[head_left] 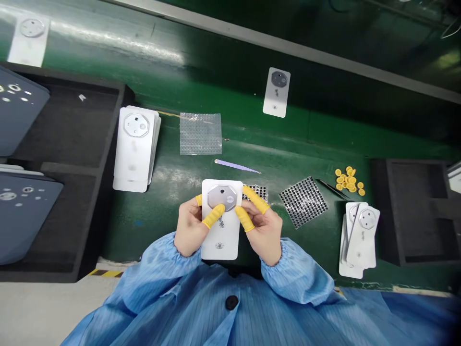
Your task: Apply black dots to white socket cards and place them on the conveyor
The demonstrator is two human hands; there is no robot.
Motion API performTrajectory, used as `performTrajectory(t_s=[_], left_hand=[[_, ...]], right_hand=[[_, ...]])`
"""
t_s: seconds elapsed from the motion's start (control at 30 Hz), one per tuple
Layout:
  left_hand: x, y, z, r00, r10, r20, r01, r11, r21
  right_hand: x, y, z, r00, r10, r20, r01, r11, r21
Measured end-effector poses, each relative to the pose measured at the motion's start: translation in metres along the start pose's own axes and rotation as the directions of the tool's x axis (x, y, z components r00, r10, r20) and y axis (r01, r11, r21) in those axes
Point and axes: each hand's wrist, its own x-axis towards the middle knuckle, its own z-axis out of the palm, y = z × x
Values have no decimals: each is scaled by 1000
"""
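Between my two hands I hold a white phone back cover (220, 240) with a silver octagonal camera plate near its top. My left hand (192, 226) grips its left side, with the yellow-cotted thumb lying on the camera plate's lower edge. At the right edge my right hand (264, 230) closes on the cover, thumb at the front and other fingers partly behind; yellow finger cots cover thumb and forefinger. Partly hidden behind this hand is a sheet of black dots (260, 193). Purple tweezers (237, 166) lie just beyond the cover.
White covers are stacked at left (133, 149) and right (363, 238); one cover (276, 93) lies farther back. Nearby are bubble wrap (200, 134), a dotted sheet (303, 202), black tweezers (333, 190) and yellow finger cots (347, 181). Black trays (118, 125) (392, 216) flank the green table.
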Motion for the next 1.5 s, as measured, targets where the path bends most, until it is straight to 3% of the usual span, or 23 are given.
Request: performTrajectory(t_s=[0.13,0.33,0.43,0.6,0.73,0.83,0.93,1.0,1.03,1.1,1.13,1.23,1.37,1.5], left_hand=[[5,1,-7,1000,-13,-26,14,999,40],[11,11,-20,991,-112,68,113,994,-12],[9,14,-22,991,-120,54,122,991,-47],[5,10,-18,997,-81,16,82,991,-101],[8,6,-21,996,-94,-2,94,995,-36],[15,8,-38,991,47,-129,-34,994,99],[19,14,-63,918,311,-248,-230,923,307],[19,15,-74,880,423,-217,-274,824,497],[18,14,-76,887,431,-163,-265,766,585],[17,8,-70,933,358,-30,-242,688,684],[16,4,-63,956,292,38,-238,691,683],[14,-6,-33,973,128,191,-214,809,547],[12,-10,-5,973,56,222,-143,906,397],[10,-9,-2,973,91,211,-173,892,418]], right_hand=[[2,8,3,997,50,61,-51,999,15],[13,8,8,987,63,147,-76,994,82],[15,6,10,985,57,161,-76,990,118],[9,6,13,985,47,163,-62,994,88],[6,9,10,978,-16,206,12,1000,22],[10,20,-3,956,-160,245,213,955,-209],[15,38,-17,883,-352,312,467,731,-497],[18,48,-22,831,-433,350,556,647,-521],[19,50,-23,815,-461,351,579,647,-497],[19,48,-24,810,-494,317,587,681,-438],[19,44,-25,811,-505,295,585,697,-415],[15,29,-29,807,-511,294,589,723,-360],[14,13,-34,780,-481,399,606,739,-293],[19,8,-30,805,-477,354,577,769,-275]])
